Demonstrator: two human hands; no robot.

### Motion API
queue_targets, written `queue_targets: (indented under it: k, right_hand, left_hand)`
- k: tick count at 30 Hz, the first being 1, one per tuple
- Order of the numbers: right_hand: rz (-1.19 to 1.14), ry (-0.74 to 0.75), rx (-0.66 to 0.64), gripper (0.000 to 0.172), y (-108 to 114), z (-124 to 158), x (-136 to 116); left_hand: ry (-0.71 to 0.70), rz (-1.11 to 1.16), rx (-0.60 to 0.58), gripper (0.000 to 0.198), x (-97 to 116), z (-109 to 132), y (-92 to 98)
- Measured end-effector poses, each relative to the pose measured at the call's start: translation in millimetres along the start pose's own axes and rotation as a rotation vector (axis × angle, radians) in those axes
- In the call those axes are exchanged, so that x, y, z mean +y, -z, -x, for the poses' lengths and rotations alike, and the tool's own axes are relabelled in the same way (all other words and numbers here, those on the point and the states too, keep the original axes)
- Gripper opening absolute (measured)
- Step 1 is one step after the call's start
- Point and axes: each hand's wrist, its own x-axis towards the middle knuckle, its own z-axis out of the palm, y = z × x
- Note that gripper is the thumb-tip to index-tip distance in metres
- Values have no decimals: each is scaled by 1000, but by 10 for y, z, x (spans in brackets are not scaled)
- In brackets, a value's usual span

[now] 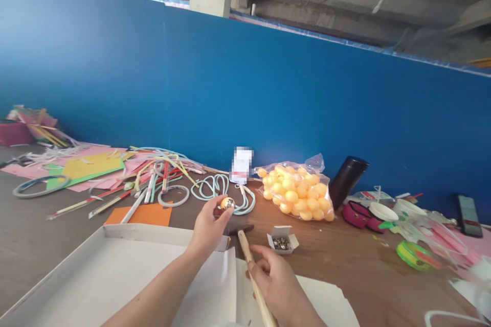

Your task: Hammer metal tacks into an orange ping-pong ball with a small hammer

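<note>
My left hand (209, 227) pinches a small orange ball (227, 203) with a shiny metal tack head on it, held just above the table. Wrapped round the wooden handle of a small hammer (251, 265) is my right hand (274, 281); the hammer's dark head (240, 229) rests on the table close under the ball. A small open white box of metal tacks (283, 241) sits just right of the hammer. Behind it lies a clear plastic bag of orange balls (297, 191).
A shallow white cardboard tray (115, 265) lies under my left forearm. Coloured paper sheets, straws and tube loops (115, 173) cover the left of the wooden table. A black cylinder (347, 181), tape rolls, a phone (470, 214) and a blue partition wall (268, 97) stand at right and behind.
</note>
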Motion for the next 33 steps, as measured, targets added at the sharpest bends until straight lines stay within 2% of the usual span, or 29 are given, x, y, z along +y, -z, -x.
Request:
queue_targets:
  k: [2,5,8,12,20,23,33]
  right_hand:
    - [182,87,76,28,28,-1,20]
    - [332,119,147,24,75,3,0]
    - [314,136,194,24,89,-4,-13]
    - [174,181,294,24,144,-39,20]
    - [139,87,623,35,743,-138,128]
    - [210,71,632,29,797,-187,196]
    - [515,-38,571,16,583,-242,239]
  left_hand:
    - [-8,-15,-16,41,15,14,-7]
    - [-19,-47,-31,41,39,38,-16]
    - [-34,-63,-40,40,41,52,-28]
    - [-51,-64,-47,40,30,55,-37]
    - [10,-74,-66,44,87,76,-13]
    - [37,-67,-81,45,93,80,-13]
    - [33,-70,-134,43,80,114,-33]
